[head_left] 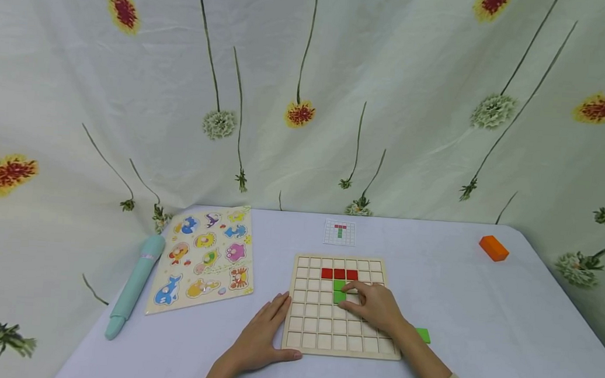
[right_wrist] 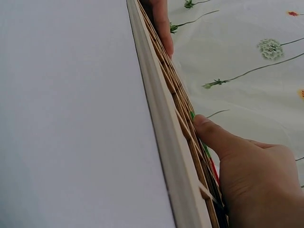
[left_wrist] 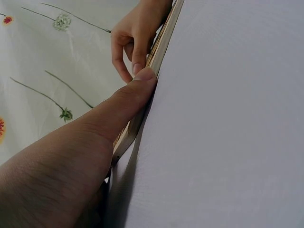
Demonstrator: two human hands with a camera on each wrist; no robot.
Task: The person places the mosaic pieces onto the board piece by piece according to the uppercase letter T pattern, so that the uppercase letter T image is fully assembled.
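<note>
A wooden grid board [head_left: 318,341] lies on the white table. Three red tiles [head_left: 339,274] form a row in its upper part. Below the middle red one sits a green tile [head_left: 338,285], and directly under that is a second green tile [head_left: 338,297]. My right hand [head_left: 375,306] pinches this lower tile between thumb and index finger, at the level of the grid. At the board's lower left corner rests my left hand [head_left: 260,338], its fingers straight along the left side and its thumb [left_wrist: 128,97] against the near edge.
Behind the board lies a small pattern card [head_left: 339,233] with a red and green T. Another green tile [head_left: 423,335] shows beside my right forearm. An animal puzzle board [head_left: 205,264] and a teal stick-shaped object [head_left: 134,288] lie left; an orange block [head_left: 494,248] lies far right.
</note>
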